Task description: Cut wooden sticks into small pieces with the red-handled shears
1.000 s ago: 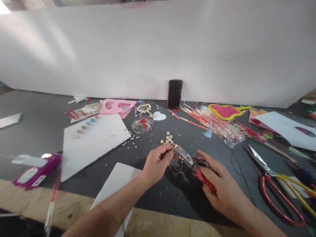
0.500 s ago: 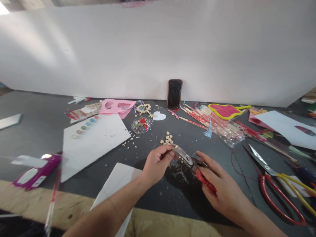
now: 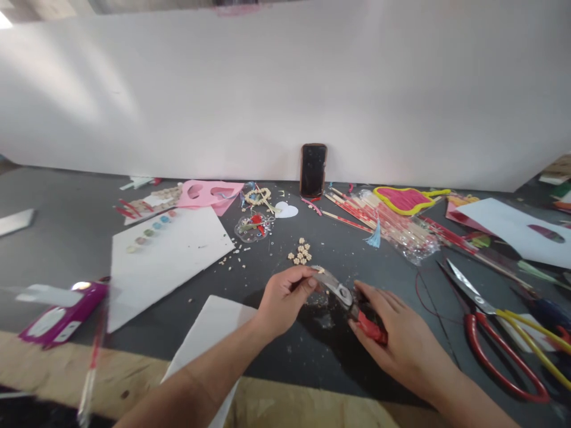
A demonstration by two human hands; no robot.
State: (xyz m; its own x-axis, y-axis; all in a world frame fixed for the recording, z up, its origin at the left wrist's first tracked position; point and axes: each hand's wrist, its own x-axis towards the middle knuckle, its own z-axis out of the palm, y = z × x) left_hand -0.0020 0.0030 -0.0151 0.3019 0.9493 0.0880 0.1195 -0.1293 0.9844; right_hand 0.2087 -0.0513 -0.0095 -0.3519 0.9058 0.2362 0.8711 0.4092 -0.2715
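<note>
With red-handled pruning shears (image 3: 342,292) in its grip, my right hand (image 3: 401,333) holds them pointing up and left, thumb and fingers around the handles. My left hand (image 3: 285,300) is closed in a pinch at the tip of the shears' curved metal jaws. A small pale wooden bead (image 3: 320,270) shows there, partly hidden by fingers and metal. Just beyond the tip lies a small heap of flower-shaped wooden beads (image 3: 301,253). Tiny crumbs are scattered on the dark tabletop (image 3: 307,374) below the shears.
Large red-handled scissors (image 3: 484,324) lie at right. White boards (image 3: 173,249) and a purple glue gun (image 3: 66,312) are at left. At the back stand a phone (image 3: 313,169), a clear dish of beads (image 3: 254,227), a white heart (image 3: 286,210) and bagged chopsticks (image 3: 392,232).
My right hand has spread its grip, with its fingers now higher along the shears' handles. The left hand stays pinched at the jaw tip. The view has shifted slightly.
</note>
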